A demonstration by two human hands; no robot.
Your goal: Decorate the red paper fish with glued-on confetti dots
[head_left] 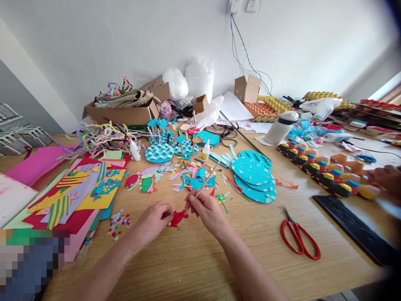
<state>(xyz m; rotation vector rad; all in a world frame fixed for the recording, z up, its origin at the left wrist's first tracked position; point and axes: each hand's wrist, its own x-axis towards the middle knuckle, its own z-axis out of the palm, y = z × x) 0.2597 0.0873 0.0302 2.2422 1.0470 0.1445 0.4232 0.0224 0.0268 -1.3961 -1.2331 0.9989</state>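
Note:
A small red paper fish (178, 219) lies on the wooden table between my two hands. My right hand (200, 205) is closed round a thin wooden stick (208, 179), its lower end near the fish. At the fish's left edge, my left hand (159, 216) has its fingers pressed together; whatever they pinch is too small to make out. Paper scraps (194, 175), some blue, lie just beyond. Cut paper fish in red (133, 179) and green (146, 184) are to the left of them. A small glue bottle (206, 150) stands behind the scraps.
Red-handled scissors (299, 238) and a black tray (354, 228) lie at right. Blue paper discs (255, 177), a white bottle (281, 127) and painted egg-carton pieces (319, 169) are farther back. Coloured sheets (75, 188) and tiny confetti (118, 223) lie left. Another person's hand (390, 177) is at far right.

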